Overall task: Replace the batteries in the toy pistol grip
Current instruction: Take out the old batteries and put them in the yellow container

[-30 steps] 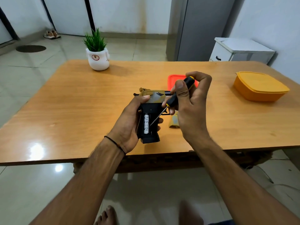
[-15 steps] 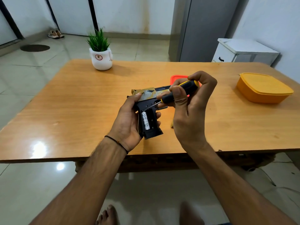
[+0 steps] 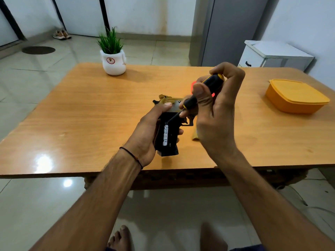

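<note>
Above the near edge of the table (image 3: 90, 124), my left hand (image 3: 145, 134) clasps the toy pistol (image 3: 169, 142) while my right hand (image 3: 215, 113), fingers curled round the screwdriver (image 3: 203, 93), has brought its tip back down, seemingly onto the top end of the exposed battery (image 3: 165, 134), ready to pry it free.

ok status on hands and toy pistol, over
Left hand grips toy pistol, battery exposed in grip. Right hand holds screwdriver, tip at battery's top end. Nothing blocking.

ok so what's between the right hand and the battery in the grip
Only the screwdriver shaft, stretching from the right hand down to the top of the battery, in the head view.
</note>
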